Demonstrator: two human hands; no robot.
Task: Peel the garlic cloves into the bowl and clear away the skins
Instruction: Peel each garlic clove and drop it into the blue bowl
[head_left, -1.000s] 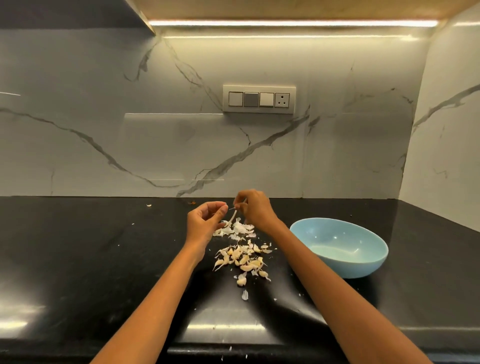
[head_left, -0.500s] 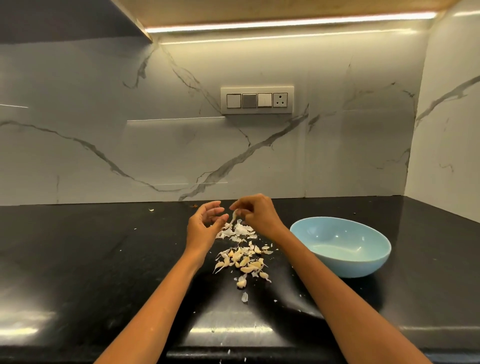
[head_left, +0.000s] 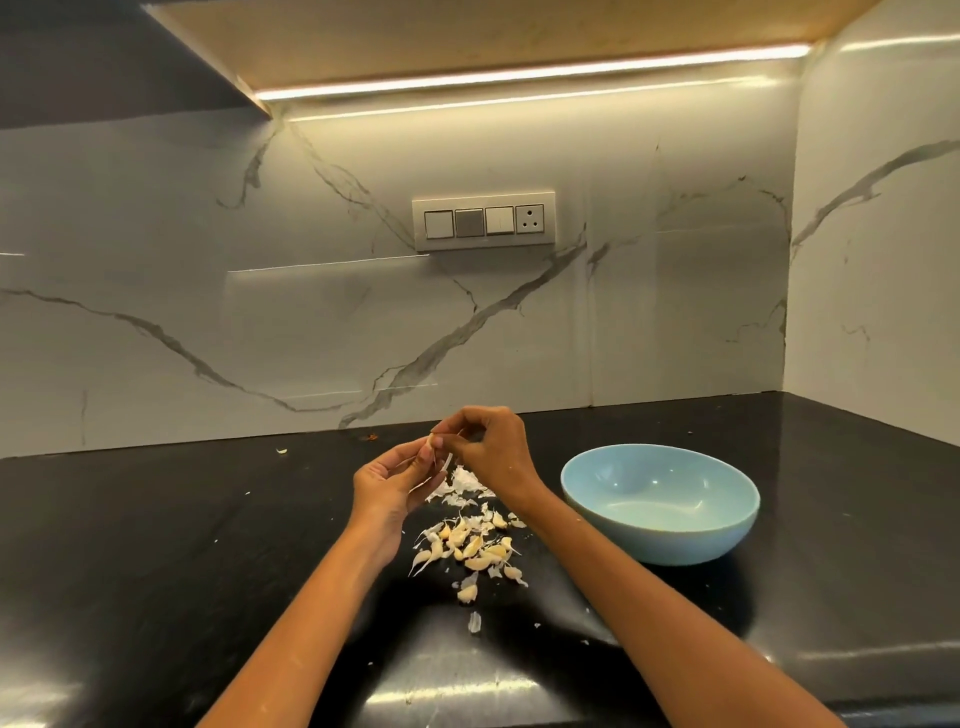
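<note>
One garlic clove (head_left: 430, 441) is held above the black tabletop (head_left: 156, 545). The left hand (head_left: 387, 486) pinches it at the fingertips, and the right hand (head_left: 488, 449) pinches its thin skin. Under the hands lie white skins (head_left: 462, 486), then a heap of unpeeled cloves (head_left: 470, 545). The light blue bowl (head_left: 727, 535) stands near, at the right.

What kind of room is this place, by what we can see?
Most likely a home kitchen: a black countertop under a marble-look backsplash, a switch panel, and garlic cloves beside a blue bowl.
</note>
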